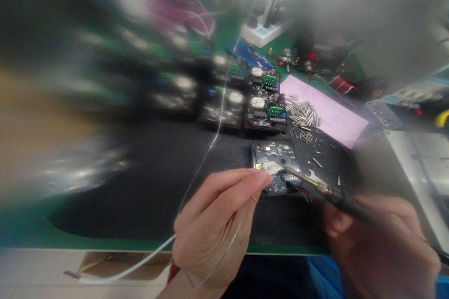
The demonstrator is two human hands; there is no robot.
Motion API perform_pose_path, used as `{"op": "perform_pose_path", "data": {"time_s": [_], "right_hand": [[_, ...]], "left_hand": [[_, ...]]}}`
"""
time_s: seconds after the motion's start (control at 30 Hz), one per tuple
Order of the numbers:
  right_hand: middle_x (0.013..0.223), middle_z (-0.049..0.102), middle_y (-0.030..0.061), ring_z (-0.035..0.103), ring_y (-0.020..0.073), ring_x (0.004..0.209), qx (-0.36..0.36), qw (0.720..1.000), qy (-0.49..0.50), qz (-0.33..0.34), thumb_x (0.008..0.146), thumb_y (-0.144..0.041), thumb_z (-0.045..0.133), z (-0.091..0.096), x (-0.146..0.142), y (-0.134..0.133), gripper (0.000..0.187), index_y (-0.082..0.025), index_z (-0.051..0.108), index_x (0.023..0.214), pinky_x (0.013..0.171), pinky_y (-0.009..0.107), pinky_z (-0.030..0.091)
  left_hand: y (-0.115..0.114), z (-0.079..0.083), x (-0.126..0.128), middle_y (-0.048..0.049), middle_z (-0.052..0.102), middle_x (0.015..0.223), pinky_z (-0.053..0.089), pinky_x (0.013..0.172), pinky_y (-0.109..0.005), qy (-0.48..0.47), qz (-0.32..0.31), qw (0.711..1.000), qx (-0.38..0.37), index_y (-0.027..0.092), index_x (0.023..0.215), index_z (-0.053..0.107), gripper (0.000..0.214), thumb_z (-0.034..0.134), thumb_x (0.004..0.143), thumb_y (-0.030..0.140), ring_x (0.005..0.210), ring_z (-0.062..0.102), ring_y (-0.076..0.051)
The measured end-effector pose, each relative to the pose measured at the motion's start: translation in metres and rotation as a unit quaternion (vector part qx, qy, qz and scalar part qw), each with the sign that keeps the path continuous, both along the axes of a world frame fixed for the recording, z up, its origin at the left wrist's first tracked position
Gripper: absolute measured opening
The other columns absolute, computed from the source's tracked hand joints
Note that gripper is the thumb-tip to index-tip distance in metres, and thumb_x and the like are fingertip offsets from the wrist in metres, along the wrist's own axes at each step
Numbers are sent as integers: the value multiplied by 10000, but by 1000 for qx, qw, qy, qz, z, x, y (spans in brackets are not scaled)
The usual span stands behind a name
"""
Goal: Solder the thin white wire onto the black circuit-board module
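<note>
Nearest, left hand [217,224] pinches thin silvery solder wire [206,154]; right hand [382,243] grips a brass-tipped soldering iron [315,184] touching the dark octagonal circuit board [275,159].

No legible text (all blurred).

I see the left half of the frame smeared; my right hand [382,247] runs past the lower right edge.
</note>
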State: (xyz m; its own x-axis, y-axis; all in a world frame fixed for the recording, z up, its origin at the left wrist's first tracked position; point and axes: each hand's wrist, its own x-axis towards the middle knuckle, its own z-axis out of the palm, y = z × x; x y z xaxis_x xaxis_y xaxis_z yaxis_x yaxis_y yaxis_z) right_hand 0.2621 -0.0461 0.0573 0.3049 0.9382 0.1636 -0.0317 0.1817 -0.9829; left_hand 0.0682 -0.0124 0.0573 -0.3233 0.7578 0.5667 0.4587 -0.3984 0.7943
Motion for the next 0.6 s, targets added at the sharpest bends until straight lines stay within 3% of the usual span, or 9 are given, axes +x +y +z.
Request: {"op": "perform_pose_path", "data": {"time_s": [0.1, 0.23, 0.47, 0.6], "right_hand": [[679, 579, 56, 597, 179, 605, -15, 1000, 15, -15, 957, -367, 617, 1, 1, 4, 255, -128, 661, 881, 556, 275, 509], [712, 582, 62, 603, 182, 625, -11, 999, 21, -24, 941, -520, 646, 4, -4, 19, 393, -128, 668, 937, 557, 292, 529], [672, 559, 55, 584, 171, 591, -6, 1000, 9, -26, 956, -489, 626, 3, -5, 13, 380, -113, 651, 905, 544, 273, 510], [663, 574, 76, 587, 188, 581, 9, 1000, 7, 4, 1009, -397, 508, -1, 0, 1, 340, -110, 650, 893, 551, 283, 500]], "left_hand": [[0, -1, 0, 31, 770, 978, 619, 725, -251, -1, 2, 1000, 1, 250, 1008, 793, 331, 808, 798, -6, 837, 724, -131], [-1, -1, 0, 22, 770, 991, 616, 748, -246, -1, -5, 1000, 2, 229, 1012, 794, 343, 803, 789, -31, 857, 725, -129], [1, -1, 1, 32, 771, 962, 614, 735, -243, 4, -5, 1000, 4, 231, 998, 796, 346, 803, 786, -42, 831, 722, -120], [3, 1, 1, 44, 770, 948, 603, 716, -221, 12, 3, 1000, 12, 227, 983, 796, 381, 802, 762, -84, 805, 713, -97]]}}
